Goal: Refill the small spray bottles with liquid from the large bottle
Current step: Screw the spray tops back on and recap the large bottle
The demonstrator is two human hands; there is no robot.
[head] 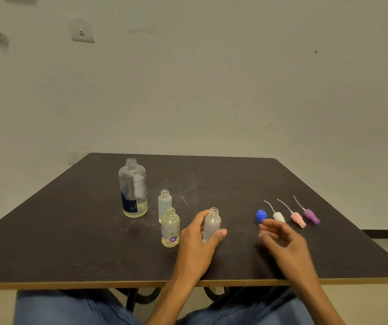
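Observation:
The large clear bottle (pixel 133 188) stands uncapped at the table's left, a little yellowish liquid at its bottom. Right of it stand a small clear bottle (pixel 164 204) and, nearer me, a small flowered bottle (pixel 170 228), both without tops. My left hand (pixel 197 245) grips a frosted small bottle (pixel 212 223), upright on the table with its neck uncovered. My right hand (pixel 279 238) hovers with spread fingers just in front of the blue cap (pixel 261 215) and the white spray top (pixel 278 215). Pink (pixel 298 219) and purple (pixel 311 215) spray tops lie further right.
The dark table (pixel 94 242) has its front edge just past my knees, and its right edge runs behind the spray tops. A pale wall stands behind the table's far edge. Metal table legs show below, between my jeans.

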